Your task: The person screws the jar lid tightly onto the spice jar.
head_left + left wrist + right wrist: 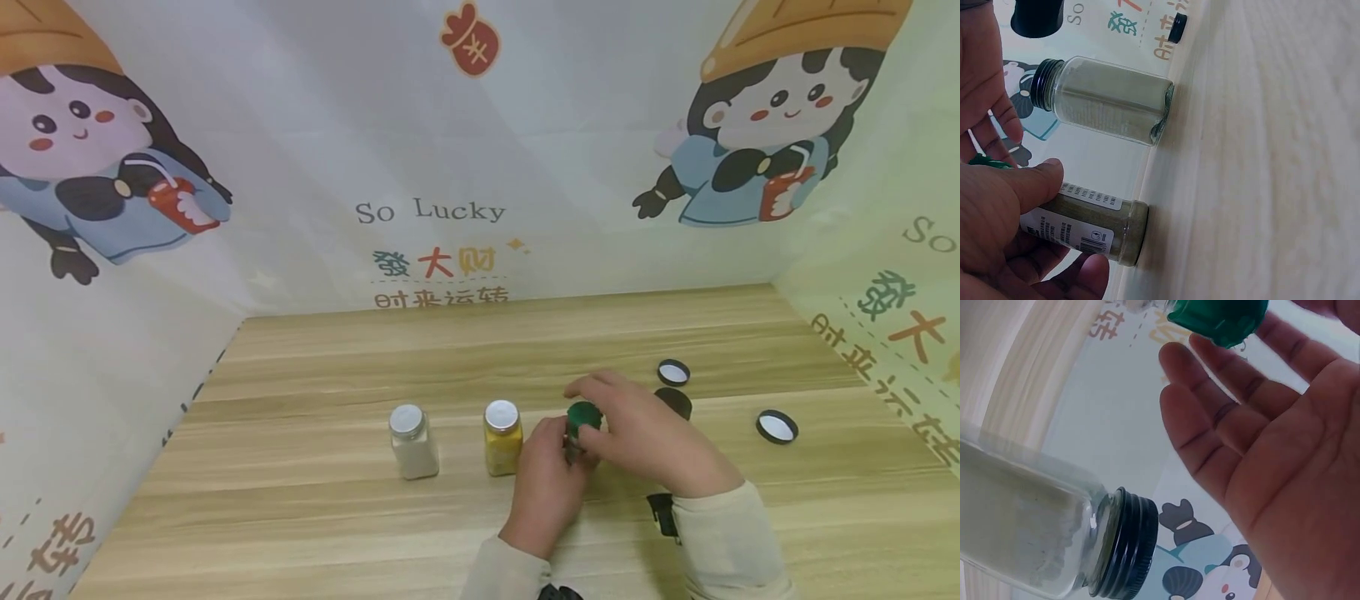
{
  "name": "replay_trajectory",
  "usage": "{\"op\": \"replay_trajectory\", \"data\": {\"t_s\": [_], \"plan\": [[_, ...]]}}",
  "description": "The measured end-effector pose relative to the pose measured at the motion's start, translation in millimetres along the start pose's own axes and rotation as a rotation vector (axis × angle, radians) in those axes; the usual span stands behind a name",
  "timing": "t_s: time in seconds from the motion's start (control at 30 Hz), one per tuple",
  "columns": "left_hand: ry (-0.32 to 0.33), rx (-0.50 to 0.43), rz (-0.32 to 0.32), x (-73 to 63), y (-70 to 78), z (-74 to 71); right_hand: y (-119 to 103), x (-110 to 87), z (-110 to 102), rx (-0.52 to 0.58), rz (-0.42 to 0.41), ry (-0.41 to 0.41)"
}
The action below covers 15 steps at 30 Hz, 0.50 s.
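Observation:
My left hand (551, 475) grips a spice jar (1132, 231) round its labelled body, thumb on one side and fingers on the other. Greenish-brown contents show through its wall, and its base is close to the wooden table. On top sits a green cap (583, 415), which my right hand (645, 437) pinches between thumb and forefinger. The other right fingers (1191, 434) spread loosely below the cap in the right wrist view. Beside that hand stands a clear glass jar (1110, 100) with a black threaded top (1132, 544), its body mostly hidden in the head view.
Left of my hands stand a yellow-filled jar (504, 450) and a jar with pale contents (416, 454), both silver-topped. Two black lids with white linings lie on the right, one farther back (673, 372) and one nearer (777, 427). Printed cloth walls surround the table (315, 517).

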<state>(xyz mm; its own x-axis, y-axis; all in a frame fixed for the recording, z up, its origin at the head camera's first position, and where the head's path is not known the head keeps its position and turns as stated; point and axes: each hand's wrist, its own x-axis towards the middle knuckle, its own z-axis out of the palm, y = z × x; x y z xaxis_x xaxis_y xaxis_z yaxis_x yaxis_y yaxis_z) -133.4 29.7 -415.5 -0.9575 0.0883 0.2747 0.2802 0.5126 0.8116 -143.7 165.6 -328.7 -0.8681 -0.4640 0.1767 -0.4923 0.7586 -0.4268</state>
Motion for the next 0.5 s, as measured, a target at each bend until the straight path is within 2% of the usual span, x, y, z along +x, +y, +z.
{"op": "replay_trajectory", "data": {"t_s": [0.23,0.5], "plan": [[0.013,0.016,0.014,-0.3,-0.4,-0.4,-1.2,1.3,2.0,0.004,-0.06,-0.008],[-0.003,0.006,-0.008,-0.6,0.9,-0.6,-0.3,1.3,1.7,0.003,0.015,-0.012]]}}
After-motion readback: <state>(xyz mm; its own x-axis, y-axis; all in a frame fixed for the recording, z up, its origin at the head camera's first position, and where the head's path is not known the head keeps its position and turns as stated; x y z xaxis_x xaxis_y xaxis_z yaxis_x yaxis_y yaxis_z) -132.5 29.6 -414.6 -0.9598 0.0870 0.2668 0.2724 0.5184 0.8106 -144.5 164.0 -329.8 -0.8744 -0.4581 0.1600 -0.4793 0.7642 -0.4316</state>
